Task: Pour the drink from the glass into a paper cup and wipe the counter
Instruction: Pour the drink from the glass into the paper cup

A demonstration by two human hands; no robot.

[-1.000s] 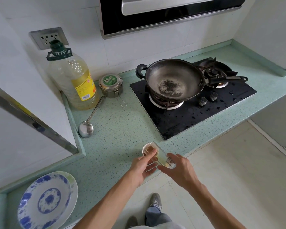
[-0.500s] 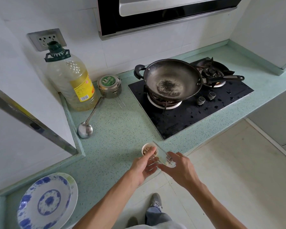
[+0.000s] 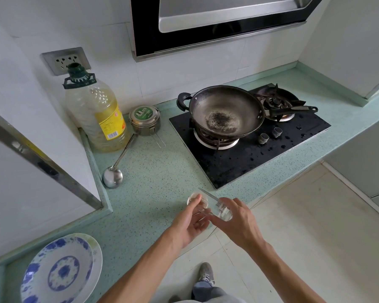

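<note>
A small paper cup [image 3: 192,198] stands near the front edge of the green speckled counter [image 3: 158,176]. My left hand [image 3: 189,224] is wrapped around its near side. My right hand [image 3: 239,221] grips a clear glass [image 3: 217,206] by its base, tipped steeply so that its mouth lies over the cup's rim. The glass looks nearly see-through, with almost no yellow liquid visible inside. My fingers hide most of the cup's wall.
A steel ladle [image 3: 114,173] lies to the left, next to an oil bottle [image 3: 96,114] and a steel tin [image 3: 145,119]. A wok [image 3: 225,112] sits on the black gas hob [image 3: 249,147]. Blue-patterned plates [image 3: 59,270] are at the front left.
My right hand has tipped the glass further over the cup, and the yellow liquid seen in the glass earlier is nearly gone. The left hand has stayed on the cup.
</note>
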